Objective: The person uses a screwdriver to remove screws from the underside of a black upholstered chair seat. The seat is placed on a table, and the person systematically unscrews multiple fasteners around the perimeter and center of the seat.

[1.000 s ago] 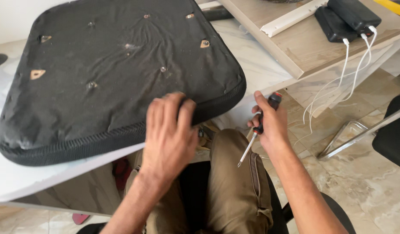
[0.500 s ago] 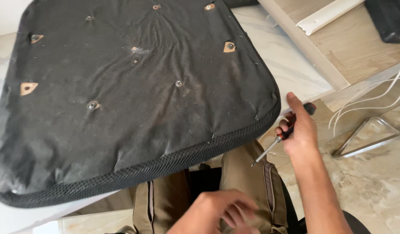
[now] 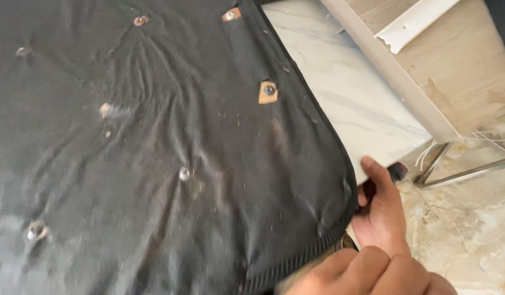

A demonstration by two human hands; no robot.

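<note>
Black seat cushion [image 3: 154, 153] beside right hand [image 3: 381, 216] gripping screwdriver [image 3: 395, 172]

Both hands are bare: no gloves, rings, watch or sleeve shows. The right hand [image 3: 381, 218], at the near right, shows a long thumb, curled fingers and a bare wrist. The left hand [image 3: 367, 276], along the near edge, shows 3 rounded, blurred knuckles.

Black fabric-covered seat cushion [image 3: 154, 147] lies underside-up, screw heads showing.
</note>
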